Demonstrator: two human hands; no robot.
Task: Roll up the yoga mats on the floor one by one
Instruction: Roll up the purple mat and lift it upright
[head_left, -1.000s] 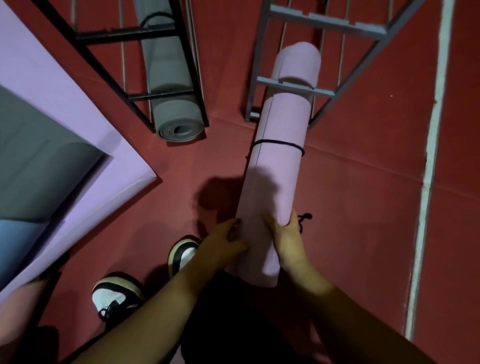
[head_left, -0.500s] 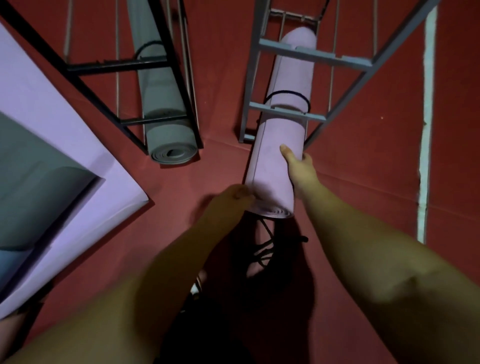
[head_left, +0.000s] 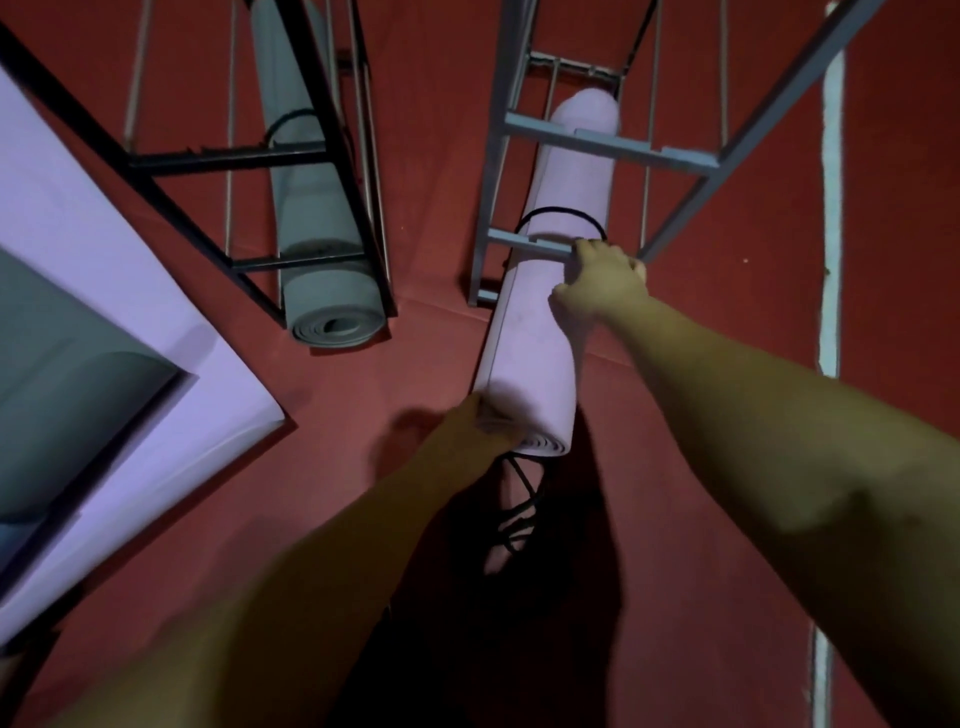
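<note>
Head view: looking down at a red floor with two racks and both arms reaching forward.
Right hand: fingers curled over the upper side of the rolled pink mat, knuckles just beside the lowest crossbar of the grey rack.
Left hand: gripping the near end of the same roll at its left edge; fingertips hidden under the roll.
Rolled pink mat: lying lengthwise inside the grey rack, far end under the upper crossbar, near end sticking out onto the floor; a black cord loops around it.
Rolled grey mat: in the black rack to the left, spiral end facing the camera.
Unrolled mats: pink and grey sheets at the left.
Writing: none legible.
</note>
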